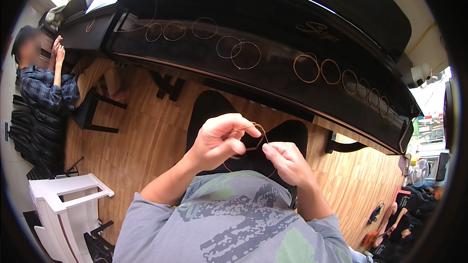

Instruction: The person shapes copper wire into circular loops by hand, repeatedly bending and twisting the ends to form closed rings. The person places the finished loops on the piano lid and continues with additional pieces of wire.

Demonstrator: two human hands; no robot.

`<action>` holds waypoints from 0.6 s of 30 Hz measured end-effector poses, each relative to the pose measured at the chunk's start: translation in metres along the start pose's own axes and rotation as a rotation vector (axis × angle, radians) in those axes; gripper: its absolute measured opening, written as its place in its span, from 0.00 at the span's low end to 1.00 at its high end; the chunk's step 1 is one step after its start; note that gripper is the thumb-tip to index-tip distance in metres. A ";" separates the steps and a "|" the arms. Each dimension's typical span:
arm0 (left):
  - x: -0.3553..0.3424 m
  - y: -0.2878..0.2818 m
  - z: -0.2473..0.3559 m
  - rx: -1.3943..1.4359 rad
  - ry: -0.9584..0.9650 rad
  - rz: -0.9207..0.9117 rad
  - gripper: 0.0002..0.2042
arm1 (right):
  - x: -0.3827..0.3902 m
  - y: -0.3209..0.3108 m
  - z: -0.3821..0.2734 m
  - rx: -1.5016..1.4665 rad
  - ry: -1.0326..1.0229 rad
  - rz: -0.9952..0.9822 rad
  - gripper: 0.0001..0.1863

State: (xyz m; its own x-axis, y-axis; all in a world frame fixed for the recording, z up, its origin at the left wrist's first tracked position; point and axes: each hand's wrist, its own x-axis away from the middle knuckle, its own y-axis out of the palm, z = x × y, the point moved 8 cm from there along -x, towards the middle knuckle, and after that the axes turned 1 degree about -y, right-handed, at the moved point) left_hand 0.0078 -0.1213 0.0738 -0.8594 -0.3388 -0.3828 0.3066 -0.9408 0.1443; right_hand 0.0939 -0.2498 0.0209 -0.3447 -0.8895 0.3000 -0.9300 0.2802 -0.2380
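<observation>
Over my lap I work with a thin, bronze-coloured wound string (263,130) that looks like an instrument string, partly looped. My left hand (217,139) holds one part of the loop near the thumb and bent index finger. On its right, my right hand (288,159) pinches the string between thumb and fingertip. A lower curve of the string hangs beneath the hands, partly lost against dark cloth. Ahead, coiled silvery strings (240,68) and coiled bronze strings (294,70) lie apart in a row on a black glossy piano (273,44).
At the left, a person (41,85) in a checked shirt sits beside the piano's end. White furniture (73,196) stands at the lower left. Far right are a fan (419,172) and a person with an orange guitar (371,237). The floor (141,141) is wooden.
</observation>
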 end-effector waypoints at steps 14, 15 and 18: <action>0.009 -0.004 -0.053 0.901 -0.641 0.275 0.30 | 0.019 -0.014 -0.034 0.464 -0.623 0.448 0.10; 0.011 -0.005 -0.056 0.895 -0.659 0.287 0.30 | 0.021 -0.014 -0.034 0.536 -0.642 0.471 0.09; 0.014 -0.007 -0.063 0.871 -0.706 0.313 0.29 | 0.028 -0.018 -0.039 0.553 -0.734 0.578 0.06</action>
State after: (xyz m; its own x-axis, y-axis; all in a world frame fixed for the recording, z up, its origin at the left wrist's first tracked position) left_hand 0.0198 -0.1201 0.0102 -0.9169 -0.2185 0.3339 0.3963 -0.4009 0.8259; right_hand 0.0958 -0.2659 0.0696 -0.3810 -0.7257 -0.5729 -0.4013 0.6880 -0.6046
